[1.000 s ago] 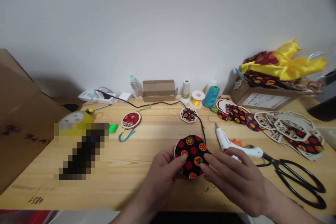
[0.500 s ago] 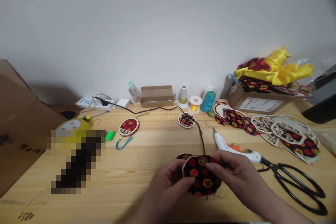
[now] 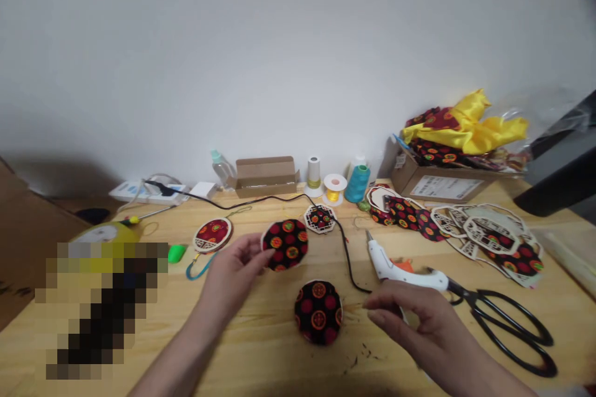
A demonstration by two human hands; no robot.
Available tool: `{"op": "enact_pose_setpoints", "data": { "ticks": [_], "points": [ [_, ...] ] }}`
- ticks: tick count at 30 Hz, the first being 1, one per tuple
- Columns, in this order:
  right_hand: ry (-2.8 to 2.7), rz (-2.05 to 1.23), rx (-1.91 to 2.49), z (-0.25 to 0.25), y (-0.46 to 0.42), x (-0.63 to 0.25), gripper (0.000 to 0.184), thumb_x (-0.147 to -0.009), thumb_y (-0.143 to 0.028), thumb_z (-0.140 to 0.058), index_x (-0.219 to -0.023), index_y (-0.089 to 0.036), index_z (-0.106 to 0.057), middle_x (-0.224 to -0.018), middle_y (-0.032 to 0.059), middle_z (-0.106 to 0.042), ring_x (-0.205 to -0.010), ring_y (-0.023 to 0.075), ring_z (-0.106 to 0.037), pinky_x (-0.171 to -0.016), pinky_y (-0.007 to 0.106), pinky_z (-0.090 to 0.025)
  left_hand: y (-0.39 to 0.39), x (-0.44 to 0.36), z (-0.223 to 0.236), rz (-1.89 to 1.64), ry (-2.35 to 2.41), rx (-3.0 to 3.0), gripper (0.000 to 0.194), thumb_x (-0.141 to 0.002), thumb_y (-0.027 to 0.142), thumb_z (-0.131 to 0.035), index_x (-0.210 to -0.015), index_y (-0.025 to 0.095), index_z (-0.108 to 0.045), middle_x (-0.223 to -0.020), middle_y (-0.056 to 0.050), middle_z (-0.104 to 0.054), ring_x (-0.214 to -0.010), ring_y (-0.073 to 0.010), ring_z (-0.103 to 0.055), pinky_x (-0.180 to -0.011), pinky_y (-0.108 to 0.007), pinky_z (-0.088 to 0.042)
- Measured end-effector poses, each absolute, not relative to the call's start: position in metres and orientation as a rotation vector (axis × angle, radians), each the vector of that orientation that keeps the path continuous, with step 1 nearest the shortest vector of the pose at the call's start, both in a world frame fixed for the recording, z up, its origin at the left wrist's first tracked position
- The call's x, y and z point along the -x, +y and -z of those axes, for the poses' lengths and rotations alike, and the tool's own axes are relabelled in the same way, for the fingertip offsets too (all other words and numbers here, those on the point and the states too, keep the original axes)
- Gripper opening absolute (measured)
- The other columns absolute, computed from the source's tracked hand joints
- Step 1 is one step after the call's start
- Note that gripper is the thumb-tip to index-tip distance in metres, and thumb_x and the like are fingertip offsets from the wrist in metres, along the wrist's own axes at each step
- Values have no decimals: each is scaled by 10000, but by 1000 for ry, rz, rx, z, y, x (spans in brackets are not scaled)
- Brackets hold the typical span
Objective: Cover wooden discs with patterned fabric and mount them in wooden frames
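Observation:
My left hand [image 3: 239, 260] pinches a round, fabric-covered disc [image 3: 285, 245] by its left edge. Its cloth is black with red dots and orange-green flower patterns, and it is held above the table. A second patterned disc [image 3: 318, 312] lies flat between my hands, touched by neither. My right hand [image 3: 414, 322] is to the right of that disc, thumb and forefinger brought close together. A pale edge shows inside its curled fingers, but I cannot make out what it is. A white glue gun [image 3: 400, 273] lies just beyond my right hand, beside black-handled scissors [image 3: 512, 329].
Patterned pieces and pale cut-out frames [image 3: 488, 236] lie at right, before a cardboard box [image 3: 433, 183] of cloth. Thread spools [image 3: 357, 184] line the wall. A black cord [image 3: 261, 200] crosses the table. A tasselled round ornament [image 3: 213, 234] and a lattice-framed one [image 3: 320, 218] lie behind.
Both hands held the patterned pieces together before. Now my left hand has carried one disc up and left, the other lies on the table, and my right hand has come away from them.

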State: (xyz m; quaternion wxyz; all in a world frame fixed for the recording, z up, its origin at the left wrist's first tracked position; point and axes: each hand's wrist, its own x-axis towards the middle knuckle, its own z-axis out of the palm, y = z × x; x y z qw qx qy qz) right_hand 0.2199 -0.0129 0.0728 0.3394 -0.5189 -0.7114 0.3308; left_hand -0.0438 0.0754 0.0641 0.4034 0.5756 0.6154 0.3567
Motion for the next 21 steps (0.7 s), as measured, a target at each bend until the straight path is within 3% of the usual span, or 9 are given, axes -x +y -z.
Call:
{"op": "enact_pose_setpoints", "data": {
  "ticks": [7, 11, 14, 17, 21],
  "points": [
    [-1911, -723, 1492, -71, -6, -248, 377, -917, -381, -477, -616, -184, -590, -567, -13, -571, -547, 106, -526, -508, 202, -409, 118, 66, -30, -796, 1819, -1609, 498, -730, 408, -595, -1138, 128, -535, -647, -8, -691, -564, -192, -636, -546, -275, -441],
    [-1915, -224, 1750, -67, 23, -292, 363, -913, -395, -450, -691, -190, -650, -623, 15, -637, -563, 146, -570, -520, 244, -435, 118, 68, -18, -633, 1951, -1750, 434, -794, 377, -533, -1169, 159, -538, -747, -43, -721, -702, -241, -681, -624, -306, -445],
    [-2020, 241, 1948, -60, 50, -318, 280, -891, -345, -474, -827, -172, -685, -796, 75, -691, -746, 217, -625, -645, 311, -478, 115, 64, -20, -527, 2035, -1863, 451, -839, 386, -471, -1221, 152, -526, -904, -108, -736, -895, -309, -672, -728, -354, -441],
    [-2107, 347, 1989, -52, 69, -324, 278, -849, -357, -544, -944, -133, -678, -954, 136, -686, -932, 282, -595, -765, 374, -470, 112, 57, -24, -444, 2081, -1948, 505, -869, 406, -414, -1277, 119, -487, -1032, -164, -717, -967, -354, -653, -765, -391, -440],
    [-2199, 432, 2034, -42, 80, -317, 277, -816, -359, -584, -914, -115, -670, -922, 155, -681, -934, 301, -568, -771, 386, -444, 108, 51, -26, -334, 2139, -2030, 543, -902, 447, -344, -1308, 106, -459, -1003, -190, -716, -910, -385, -669, -706, -414, -454]
  ]
}}
